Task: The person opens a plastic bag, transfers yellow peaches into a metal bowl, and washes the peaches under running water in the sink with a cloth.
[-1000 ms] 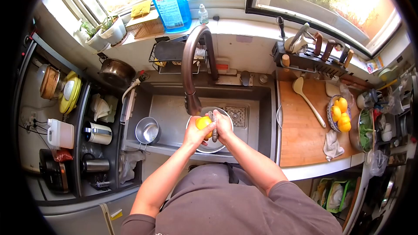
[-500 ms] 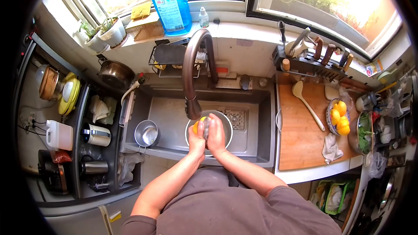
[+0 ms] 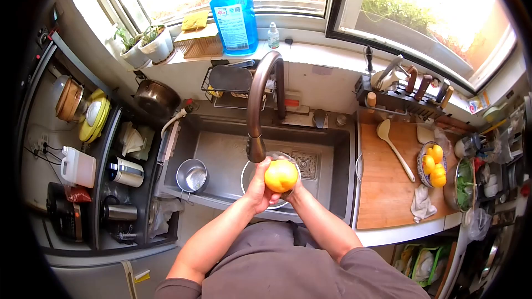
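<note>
A round, glossy yellow-orange fruit is held up in front of me, over the white-rimmed bowl in the sink. My left hand wraps its left and lower side, thumb up along the edge and fingertips underneath. From the right, my right hand supports it; most of those fingers are hidden behind the fruit. Something greyish shows at the fruit's lower right, too small to make out. Just above the fruit hangs the head of the bronze faucet.
The bowl stands in a grey sink, near the drain and a small metal pot. At right, a wooden board carries a ladle, a cloth and a patterned bowl of similar fruit. Knives line the back.
My hands were pressed together around the mostly covered fruit; now they have opened apart and the fruit faces up in plain view. The whole view has shifted slightly.
</note>
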Available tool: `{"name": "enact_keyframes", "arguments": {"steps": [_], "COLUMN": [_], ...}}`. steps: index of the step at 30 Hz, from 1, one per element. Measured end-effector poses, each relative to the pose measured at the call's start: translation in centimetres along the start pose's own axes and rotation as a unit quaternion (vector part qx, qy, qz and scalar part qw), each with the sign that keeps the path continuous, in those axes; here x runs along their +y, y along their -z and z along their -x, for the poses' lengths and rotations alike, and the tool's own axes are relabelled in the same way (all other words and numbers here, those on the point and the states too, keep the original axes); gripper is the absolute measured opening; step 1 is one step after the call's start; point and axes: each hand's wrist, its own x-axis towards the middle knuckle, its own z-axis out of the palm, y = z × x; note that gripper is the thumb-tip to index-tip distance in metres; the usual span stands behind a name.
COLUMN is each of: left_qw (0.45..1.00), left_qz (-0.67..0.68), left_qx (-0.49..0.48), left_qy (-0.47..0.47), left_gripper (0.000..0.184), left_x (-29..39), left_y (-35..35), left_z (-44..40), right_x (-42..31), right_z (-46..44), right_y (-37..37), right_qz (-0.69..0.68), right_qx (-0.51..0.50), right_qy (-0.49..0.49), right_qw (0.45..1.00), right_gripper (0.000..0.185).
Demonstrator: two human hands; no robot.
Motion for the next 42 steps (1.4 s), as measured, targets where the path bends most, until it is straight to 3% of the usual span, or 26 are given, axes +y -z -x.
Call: {"name": "enact_keyframes", "arguments": {"steps": [2,5,7,9,11,13,15,16,17,19,20,22,23,25,26,31,33,35,36,37,38,40,42], "left_qw": [1.0,1.0,0.989,0.983,0.898,0.886,0.675,0.749,0.748,0.693,0.693,0.89,0.89,0.976,0.988,0.995,0.971,0.962,0.892,0.786,0.763,0.787,0.816], "left_qz": [-0.015,0.012,-0.053,-0.112,-0.42,-0.445,-0.693,-0.622,-0.622,-0.66,-0.66,-0.445,-0.444,-0.201,-0.136,-0.04,-0.141,-0.186,-0.299,-0.402,-0.462,-0.441,-0.422], "left_qx": [0.007,-0.01,0.09,0.072,0.126,0.128,0.172,0.165,0.165,0.154,0.153,0.088,0.089,0.077,0.063,0.088,0.149,0.137,0.18,0.217,0.23,0.214,0.191], "left_qy": [-0.014,-0.012,-0.104,-0.127,-0.024,0.006,-0.185,-0.16,-0.161,-0.247,-0.247,-0.048,-0.049,0.009,0.031,0.0,-0.123,-0.148,-0.288,-0.416,-0.39,-0.375,-0.347], "left_gripper": [0.044,0.046,0.048,0.05,0.051,0.066,0.083,0.094,0.094,0.087,0.087,0.08,0.08,0.068,0.067,0.068,0.068,0.068,0.069,0.071,0.067,0.067,0.066], "left_x": [-0.5,-0.9,-1.4,-0.7,1.1,1.3,0.4,0.7,0.4,-0.8,-0.4,0.8,0.7,0.3,0.3,-2.6,-3.5,-3.8,-4.5,-5.3,-4.5,-4.7,-4.2], "left_y": [1.3,4.0,3.3,3.6,3.3,3.5,3.2,3.1,3.8,5.5,4.9,3.2,3.1,2.7,2.3,2.8,2.5,3.6,4.6,5.7,5.1,6.1,6.2], "left_z": [-0.4,-1.5,-1.1,-0.4,0.1,-0.5,-0.6,-0.9,-1.3,-2.4,-1.9,-0.5,-0.5,-0.5,-0.2,-1.5,-1.8,-2.4,-3.7,-4.7,-3.6,-3.9,-3.9], "right_x": [-0.9,-0.5,-0.4,-0.7,-0.9,-0.8,-0.6,-0.6,-0.8,-1.0,-1.3,-1.4,-1.4,-1.4,-1.3,-0.8,-0.2,0.6,1.2,1.4,1.4,1.4,0.8], "right_z": [2.3,1.8,1.7,2.2,2.0,1.3,1.5,1.4,1.1,0.8,0.8,0.7,0.9,1.3,1.1,0.7,1.2,1.2,0.8,0.7,0.9,1.3,0.9], "right_y": [-3.2,-4.5,-4.1,-4.4,-4.3,-3.1,-3.9,-3.8,-3.7,-3.3,-3.2,-2.8,-3.1,-3.8,-3.5,-2.2,-2.0,-2.3,-2.8,-3.2,-3.9,-5.1,-3.9], "right_qz": [0.008,0.076,0.049,0.062,0.08,0.214,0.258,0.26,0.262,0.262,0.218,0.132,0.133,0.054,0.044,0.062,0.05,0.036,0.018,0.018,0.046,0.092,0.164], "right_qx": [-0.011,0.113,0.146,0.156,0.161,0.194,0.205,0.199,0.192,0.189,0.176,0.121,0.121,0.054,0.051,0.1,0.124,0.192,0.232,0.232,0.268,0.32,0.266], "right_qy": [0.05,0.07,0.049,0.04,0.034,0.101,0.127,0.123,0.122,0.124,0.076,0.012,0.011,-0.006,-0.02,0.043,0.051,0.069,0.097,0.095,0.116,0.158,0.164], "right_qw": [0.999,0.988,0.987,0.985,0.983,0.952,0.936,0.937,0.938,0.938,0.957,0.984,0.984,0.997,0.998,0.992,0.99,0.978,0.968,0.968,0.955,0.93,0.936], "right_gripper": [0.048,0.046,0.048,0.047,0.045,0.042,0.038,0.037,0.036,0.036,0.038,0.042,0.042,0.045,0.047,0.048,0.048,0.048,0.048,0.048,0.046,0.041,0.041]}}
